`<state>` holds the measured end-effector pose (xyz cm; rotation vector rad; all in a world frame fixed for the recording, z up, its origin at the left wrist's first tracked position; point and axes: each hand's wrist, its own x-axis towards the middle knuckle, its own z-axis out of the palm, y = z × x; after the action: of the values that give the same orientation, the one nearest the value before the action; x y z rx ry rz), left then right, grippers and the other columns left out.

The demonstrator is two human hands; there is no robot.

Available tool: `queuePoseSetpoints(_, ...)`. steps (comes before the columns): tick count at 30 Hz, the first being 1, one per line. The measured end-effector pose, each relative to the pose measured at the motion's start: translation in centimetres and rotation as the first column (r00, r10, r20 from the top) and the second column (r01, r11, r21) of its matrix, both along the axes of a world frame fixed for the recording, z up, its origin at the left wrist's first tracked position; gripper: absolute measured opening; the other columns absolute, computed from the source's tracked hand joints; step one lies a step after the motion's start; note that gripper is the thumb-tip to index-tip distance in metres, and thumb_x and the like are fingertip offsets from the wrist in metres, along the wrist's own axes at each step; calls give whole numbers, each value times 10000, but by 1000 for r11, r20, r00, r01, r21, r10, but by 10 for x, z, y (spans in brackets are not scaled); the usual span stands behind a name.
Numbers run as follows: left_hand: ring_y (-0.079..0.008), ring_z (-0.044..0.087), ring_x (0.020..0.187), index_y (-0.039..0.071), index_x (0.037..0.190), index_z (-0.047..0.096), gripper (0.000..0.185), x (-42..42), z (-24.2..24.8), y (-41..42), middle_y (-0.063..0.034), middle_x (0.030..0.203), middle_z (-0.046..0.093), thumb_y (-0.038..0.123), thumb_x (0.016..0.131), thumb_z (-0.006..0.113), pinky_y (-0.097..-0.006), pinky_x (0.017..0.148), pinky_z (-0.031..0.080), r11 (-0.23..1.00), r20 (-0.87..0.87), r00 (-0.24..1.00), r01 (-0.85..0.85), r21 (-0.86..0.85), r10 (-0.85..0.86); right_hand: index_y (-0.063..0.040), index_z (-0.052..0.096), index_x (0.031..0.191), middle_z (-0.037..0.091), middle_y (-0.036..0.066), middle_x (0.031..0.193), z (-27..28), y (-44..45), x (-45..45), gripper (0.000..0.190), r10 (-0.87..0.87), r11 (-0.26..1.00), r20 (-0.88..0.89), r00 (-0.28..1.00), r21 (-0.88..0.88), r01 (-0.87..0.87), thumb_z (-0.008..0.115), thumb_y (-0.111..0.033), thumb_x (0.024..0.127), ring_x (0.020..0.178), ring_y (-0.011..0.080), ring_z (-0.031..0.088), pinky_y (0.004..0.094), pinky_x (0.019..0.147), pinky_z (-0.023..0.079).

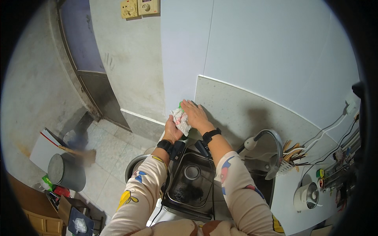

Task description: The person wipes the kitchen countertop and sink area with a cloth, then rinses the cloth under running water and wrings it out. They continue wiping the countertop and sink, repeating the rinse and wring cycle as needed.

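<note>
Both hands are raised over the far end of the sink area, close to the wall. A crumpled white cloth [180,121] with pink marks sits between them. My left hand [172,129] grips the cloth from the left, thumb up along its edge. Against its right side lies my right hand [195,115], palm turned in and fingers stretched out together. A bit of a green object [180,105] shows above the cloth by the right fingertips; the hand and cloth hide the rest. Below my forearms is a metal basin with a perforated basket [183,180], holding a dark scouring pad or similar mesh [189,193].
A curved chrome faucet [276,144] rises right of my right forearm. Beyond it are a white holder with chopsticks [288,165], a small white electric pot [305,196] and loose cables. A round metal pot [133,166] is by my left forearm. A grey bucket [66,172] stands on the floor.
</note>
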<state>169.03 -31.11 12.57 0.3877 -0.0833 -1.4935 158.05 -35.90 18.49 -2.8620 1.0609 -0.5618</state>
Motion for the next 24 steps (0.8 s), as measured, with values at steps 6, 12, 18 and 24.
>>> queuePoseSetpoints(6,-335,418,1206,9,1317,343,562,-2,8,10,-167,1307,441,409,967,161,-464,1029,312,996,-29,999,34,-84,-37,-90,426,1290,364,79,1394,2,-10,-1,509,43,998,24,999,45,-44,455,12,792,1276,271,355,454,1002,337)
queuePoseSetpoints(12,-362,423,1194,-9,1320,329,576,-2,24,30,-206,1302,430,413,964,167,-474,1031,309,996,-32,998,58,-61,-60,-73,362,1341,431,197,1315,0,3,-22,464,-303,896,520,799,440,54,436,-136,887,1215,323,414,366,979,362)
queuePoseSetpoints(18,-315,574,1011,-14,1153,493,530,-33,45,42,-176,1116,572,449,939,349,-446,886,466,922,181,940,325,-211,-290,-20,466,1231,555,125,1165,6,74,-75,724,-736,186,515,439,778,-600,365,-629,853,1093,270,520,445,933,392)
queuePoseSetpoints(24,-241,624,842,6,1040,550,370,-92,43,73,-128,955,621,335,947,408,-366,755,522,876,462,753,464,132,-469,-43,546,1075,613,58,1001,-26,116,-128,328,-834,189,529,158,543,-818,485,-328,923,909,203,598,358,798,485)
